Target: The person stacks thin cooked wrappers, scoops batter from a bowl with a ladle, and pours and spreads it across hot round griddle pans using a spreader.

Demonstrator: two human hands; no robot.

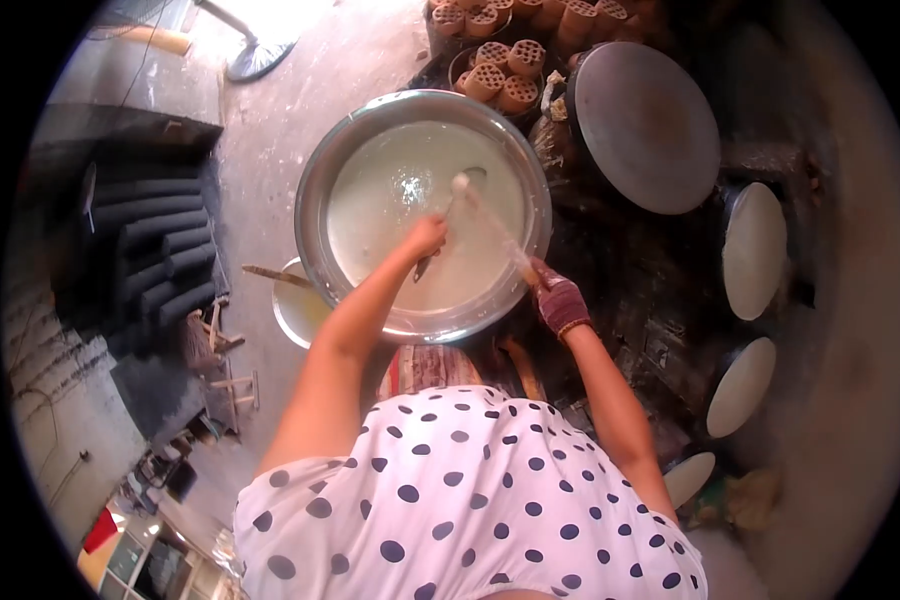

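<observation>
A wide metal basin (pixel 313 190) in front of me contains a milky white liquid (pixel 370 215). My left hand (pixel 428 238) is bare and closed round the handle of a ladle (pixel 477 176), whose bowl is at the liquid's surface, right of the basin's middle. A dark reddish glove covers my right hand (pixel 562 302), at the basin's lower right rim. Its fingers are wrapped round a pale stick (pixel 497 228), slightly blurred. The stick slants up and left over the basin, and its rounded whitish end meets the ladle near the bowl.
A white bucket (pixel 282 318) with a wooden stick (pixel 270 273) across it stands left of the basin. On the right are a large round lid (pixel 650 130) and several pale round discs (pixel 755 250). Perforated cylindrical briquettes (pixel 510 75) are piled beyond the basin. Dark rolls (pixel 160 230) lie stacked at left.
</observation>
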